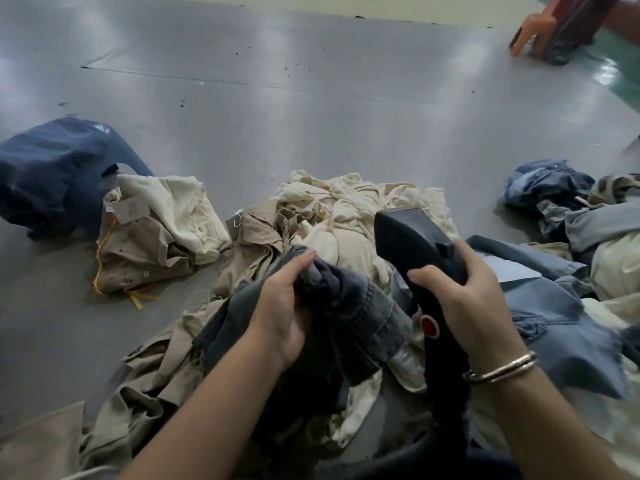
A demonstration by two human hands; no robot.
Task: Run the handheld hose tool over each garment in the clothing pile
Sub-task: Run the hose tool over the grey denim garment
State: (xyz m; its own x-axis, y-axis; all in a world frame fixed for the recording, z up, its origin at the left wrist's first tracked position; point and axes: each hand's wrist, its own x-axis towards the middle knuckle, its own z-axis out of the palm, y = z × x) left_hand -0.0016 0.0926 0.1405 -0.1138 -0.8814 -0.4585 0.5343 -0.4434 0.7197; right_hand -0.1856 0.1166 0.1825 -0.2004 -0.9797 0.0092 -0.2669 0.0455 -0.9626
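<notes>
From the head camera, the left hand (pixel 287 306) is gripping a bunched fold of a dark denim garment (pixel 349 313), fingers curled round the cloth near the centre of the scene. The right hand (pixel 474 299) is wrapping round the handle of the handheld hose tool (pixel 412 244), a dark steamer-like head with a red button (pixel 429 326) showing just below the fingers. The tool's flat nose is pointing away, toward the far cream garment (pixel 349 213), and is hovering just right of the held denim rather than lying against it; I cannot tell whether it is touching any cloth.

The clothing pile (pixel 242 271) is spreading across the near floor (pixel 277 116): tan and cream pieces in the middle, lighter blue denim (pixel 554 306) to the right, and a small tan-and-cream heap (pixel 156 237) plus a navy garment (pixel 52 174) lying apart at the left.

As a judgement, several risks are standing out. The denim is staying crumpled in the fist, so a pass would probably be treating only the outer folds. The left fingers are sitting close to the tool's head, so a quick sweep could be catching them. The hose, which is running out of sight below the wrist, could be snagging in the loose cloth and dragging pieces. With done and undone garments lying so near each other, one could be getting skipped or repeated.
</notes>
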